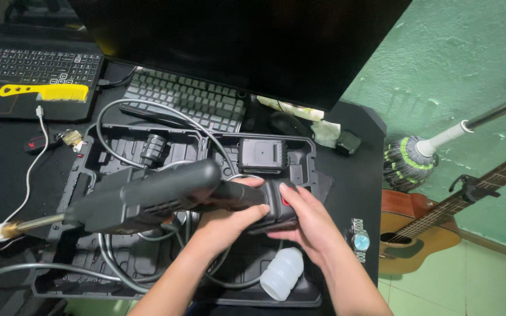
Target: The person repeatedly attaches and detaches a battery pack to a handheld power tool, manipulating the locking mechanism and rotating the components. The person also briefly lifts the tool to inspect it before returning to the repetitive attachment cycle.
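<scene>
At the far left edge of the desk (358, 175) a laptop (33, 64) is seen with a yellow comb (45, 91) laid across it, and a white cable (30, 169) trails down from there. A black spray gun (147, 199) is held level over the open black case (118, 269), its brass nozzle (27, 225) pointed left past the case's left edge, so that the handle end is brought within reach. The handle is gripped by the left hand (229, 222), while the right hand (306, 219) is closed on what appears to be a battery pack (276, 205) at its base. A grey hose (112, 257) lies looped in the case under the gun and could snag. A spare battery (263, 155) sits at the case's back edge, a white bottle (282, 274) at its front right corner, and a wristwatch (359, 239) near the desk's right edge.
</scene>
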